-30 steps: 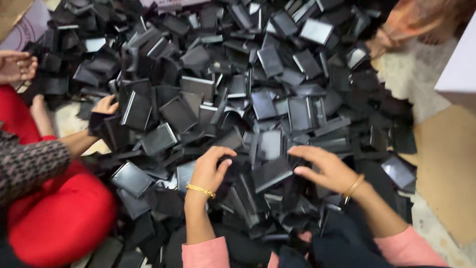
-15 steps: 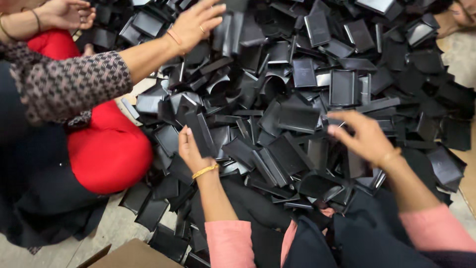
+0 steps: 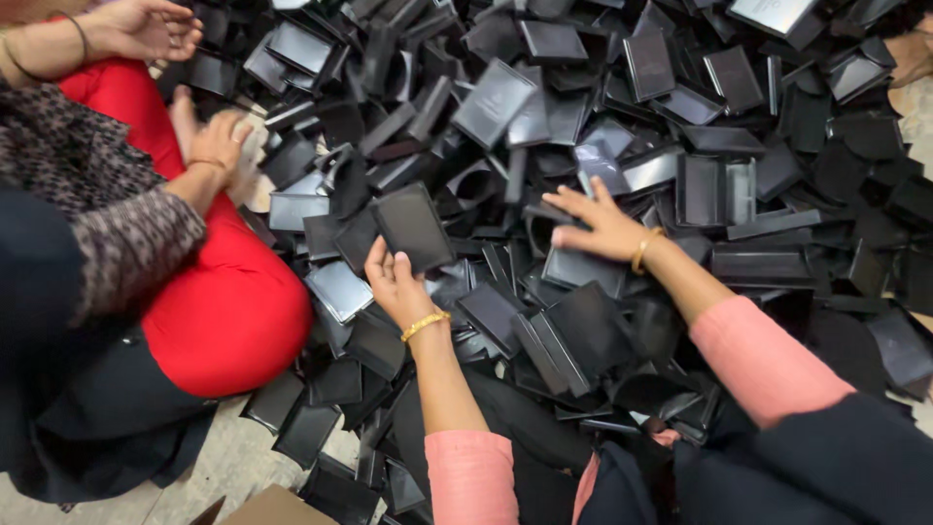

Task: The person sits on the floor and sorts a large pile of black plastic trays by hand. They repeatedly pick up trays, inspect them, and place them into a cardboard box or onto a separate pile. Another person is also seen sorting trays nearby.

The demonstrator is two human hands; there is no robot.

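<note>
Head view shows your widest thing first: a sprawling heap of flat black rectangular plastic trays covering the floor ahead of you, tilted and overlapping every way, some glossy, some matte, none with a label you could tell apart by colour. At the bottom edge a corner of a brown cardboard box sits on the pale tiled floor, and another pale brown patch shows at the far right.

To your left sits a co-worker in red trousers and a patterned sleeve; their hand rests at the heap's edge, well apart from yours.

Your left hand is raised with the fingers closed on the lower edge of one black tray, holding it tilted above the pile. A gold bangle sits on that wrist. Your right hand lies flat and open, fingers spread, pressing on trays near the heap's middle; it grips nothing that you can see.

Risk, as a judgement: your held tray is pinched by one edge only, so it could slip and vanish among identical pieces. Pressing on loose, slanted trays could set them sliding toward your lap, or crack a thin wall underneath. The co-worker's reach is close enough that you could both grab into one patch.
</note>
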